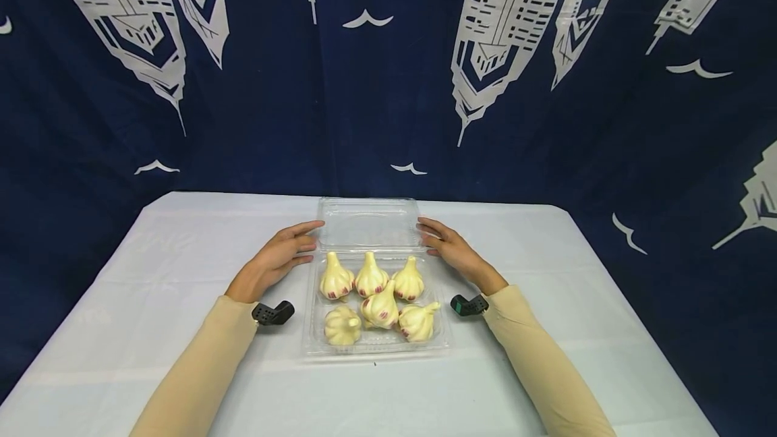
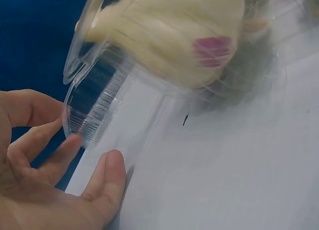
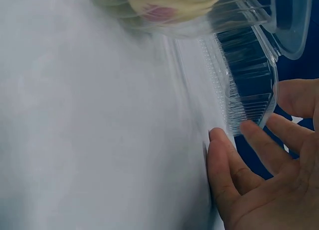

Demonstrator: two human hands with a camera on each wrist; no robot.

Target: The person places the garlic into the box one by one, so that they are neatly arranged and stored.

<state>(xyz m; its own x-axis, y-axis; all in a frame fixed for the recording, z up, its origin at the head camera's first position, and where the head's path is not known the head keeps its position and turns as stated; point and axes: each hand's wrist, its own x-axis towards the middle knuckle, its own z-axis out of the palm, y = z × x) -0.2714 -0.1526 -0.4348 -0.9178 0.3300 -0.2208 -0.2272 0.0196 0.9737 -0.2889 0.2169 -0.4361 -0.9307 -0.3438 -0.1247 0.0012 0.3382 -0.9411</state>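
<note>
A clear plastic clamshell container [image 1: 376, 349] lies opened out, its lid [image 1: 369, 224] folded back on the far side. In the tray sit several garlic bulbs [image 1: 381, 307], cream with purple patches; one rests in the middle, partly over its neighbours. My left hand [image 1: 276, 258] is at the lid's left edge, fingers loosely extended; in the left wrist view a fingertip [image 2: 75, 140] meets the lid's rim [image 2: 66, 115]. On the opposite edge, my right hand [image 1: 458, 255] touches the lid [image 3: 249, 90] with relaxed fingers. Neither hand curls around it.
A white cloth covers the table [image 1: 182, 268]. Behind it hangs a dark blue curtain [image 1: 273, 120] printed with white buildings and birds. Black wrist cameras sit on the left [image 1: 273, 313] and right [image 1: 469, 305] wrists. A small dark speck [image 1: 375, 363] lies before the container.
</note>
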